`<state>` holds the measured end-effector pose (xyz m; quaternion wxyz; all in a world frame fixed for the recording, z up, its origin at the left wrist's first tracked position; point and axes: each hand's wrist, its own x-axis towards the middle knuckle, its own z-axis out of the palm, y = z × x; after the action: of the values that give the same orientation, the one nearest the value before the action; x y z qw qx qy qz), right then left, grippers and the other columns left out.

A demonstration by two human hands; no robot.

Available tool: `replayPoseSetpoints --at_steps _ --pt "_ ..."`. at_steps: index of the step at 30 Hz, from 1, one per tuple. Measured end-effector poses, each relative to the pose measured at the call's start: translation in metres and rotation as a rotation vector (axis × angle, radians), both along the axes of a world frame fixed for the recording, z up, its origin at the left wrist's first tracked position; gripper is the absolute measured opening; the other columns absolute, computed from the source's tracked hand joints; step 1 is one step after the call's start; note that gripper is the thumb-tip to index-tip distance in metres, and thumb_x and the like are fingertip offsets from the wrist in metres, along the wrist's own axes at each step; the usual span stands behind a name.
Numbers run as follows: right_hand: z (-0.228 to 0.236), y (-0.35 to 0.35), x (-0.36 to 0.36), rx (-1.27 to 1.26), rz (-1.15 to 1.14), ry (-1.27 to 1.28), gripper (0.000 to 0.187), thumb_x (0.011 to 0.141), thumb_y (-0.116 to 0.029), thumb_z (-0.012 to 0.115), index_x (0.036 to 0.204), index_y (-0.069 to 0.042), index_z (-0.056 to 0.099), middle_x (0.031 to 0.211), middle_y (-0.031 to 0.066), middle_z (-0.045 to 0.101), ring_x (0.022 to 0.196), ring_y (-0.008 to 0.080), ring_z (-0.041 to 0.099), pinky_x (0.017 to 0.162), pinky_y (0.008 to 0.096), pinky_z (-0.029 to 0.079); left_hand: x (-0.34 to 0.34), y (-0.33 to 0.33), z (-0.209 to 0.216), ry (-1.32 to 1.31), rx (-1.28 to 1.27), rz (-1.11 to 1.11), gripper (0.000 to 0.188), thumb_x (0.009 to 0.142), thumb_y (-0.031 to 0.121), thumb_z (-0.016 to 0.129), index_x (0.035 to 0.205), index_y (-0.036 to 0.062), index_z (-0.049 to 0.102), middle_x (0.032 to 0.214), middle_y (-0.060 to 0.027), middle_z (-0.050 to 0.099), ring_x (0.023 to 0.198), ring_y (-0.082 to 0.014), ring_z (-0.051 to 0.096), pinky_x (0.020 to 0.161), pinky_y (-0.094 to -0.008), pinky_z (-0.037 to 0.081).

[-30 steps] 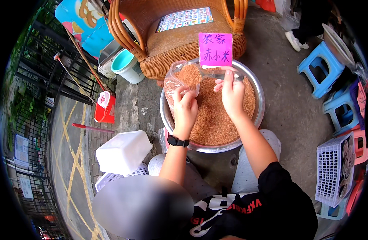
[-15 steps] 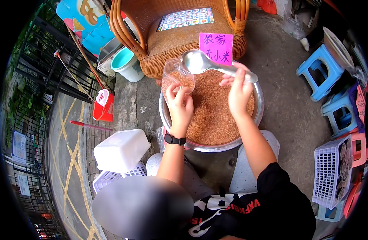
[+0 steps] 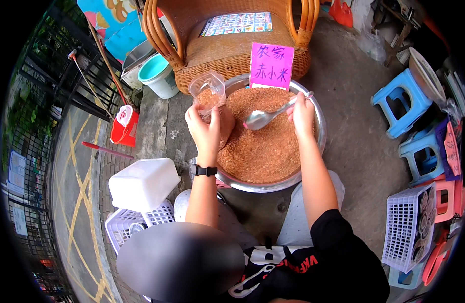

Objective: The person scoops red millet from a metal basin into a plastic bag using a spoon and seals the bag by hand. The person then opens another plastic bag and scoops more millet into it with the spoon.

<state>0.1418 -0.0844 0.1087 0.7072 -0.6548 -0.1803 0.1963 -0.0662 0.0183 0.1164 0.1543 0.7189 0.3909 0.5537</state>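
Observation:
A wide metal basin [image 3: 321, 118] full of reddish-brown grain [image 3: 265, 156] stands between my knees. My left hand [image 3: 204, 129] is closed on a clear plastic bag [image 3: 215, 81], held upright over the basin's left side with its mouth open and grain inside. My right hand [image 3: 301, 115] grips the handle of a metal spoon [image 3: 260, 119]. The spoon's bowl is low over the grain, pointing toward the bag; whether it touches the grain I cannot tell. A pink handwritten sign [image 3: 271, 64] stands at the basin's far rim.
Beyond the basin is a wicker chair [image 3: 232, 48] with a printed sheet on its seat. At left are a teal-lined bucket [image 3: 159, 78], a red bucket [image 3: 125, 126] and a white plastic tub [image 3: 144, 184] on a basket. Blue stools [image 3: 402, 101] and a lilac basket [image 3: 407, 227] line the right.
The spoon has come down from above the bag's side to low over the grain, its bowl now tipped. The bag has turned more upright, its mouth facing up, and shifted slightly left.

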Motion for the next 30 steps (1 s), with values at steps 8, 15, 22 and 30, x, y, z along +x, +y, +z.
replayPoseSetpoints --at_steps 8,15,22,30 --pt "0.006 -0.01 0.021 -0.546 0.269 -0.055 0.037 0.09 -0.033 0.039 0.083 -0.002 0.057 0.058 0.0062 0.056 0.042 0.0094 0.049 0.035 0.0222 0.036 -0.016 0.019 -0.005 -0.087 0.063 0.003 0.014 0.085 0.012 0.053 0.083 -0.0014 0.051 0.067 -0.0108 0.054 0.06 -0.0184 0.051 0.057 -0.0308 0.042" --pt "0.011 -0.032 0.047 -0.666 0.266 -0.09 0.029 0.083 -0.028 0.044 0.082 -0.002 0.056 0.06 0.0046 0.056 0.045 0.0102 0.05 0.037 0.0233 0.037 -0.022 0.014 0.013 -0.47 -0.086 -0.088 0.015 0.089 0.011 0.05 0.08 -0.0006 0.049 0.073 -0.0063 0.059 0.066 -0.0098 0.051 0.062 -0.0234 0.042" --pt "0.014 -0.055 0.071 -0.837 0.292 -0.101 0.016 0.073 -0.019 0.047 0.075 -0.005 0.055 0.059 0.0018 0.053 0.047 0.0095 0.048 0.043 0.0258 0.038 -0.029 0.017 0.016 -0.53 -0.111 -0.139 0.014 0.088 0.01 0.051 0.095 -0.0001 0.044 0.094 -0.0112 0.058 0.085 -0.0127 0.054 0.076 -0.0247 0.043" --pt "0.011 -0.077 0.089 -1.038 0.274 -0.079 0.021 0.072 -0.014 0.046 0.083 0.001 0.056 0.065 0.0086 0.058 0.051 0.0163 0.054 0.045 0.0299 0.041 -0.038 0.03 0.003 -0.418 -0.555 -0.234 0.051 0.081 0.024 0.062 0.118 -0.0046 0.041 0.108 -0.0132 0.054 0.097 -0.0168 0.051 0.083 -0.0277 0.04"
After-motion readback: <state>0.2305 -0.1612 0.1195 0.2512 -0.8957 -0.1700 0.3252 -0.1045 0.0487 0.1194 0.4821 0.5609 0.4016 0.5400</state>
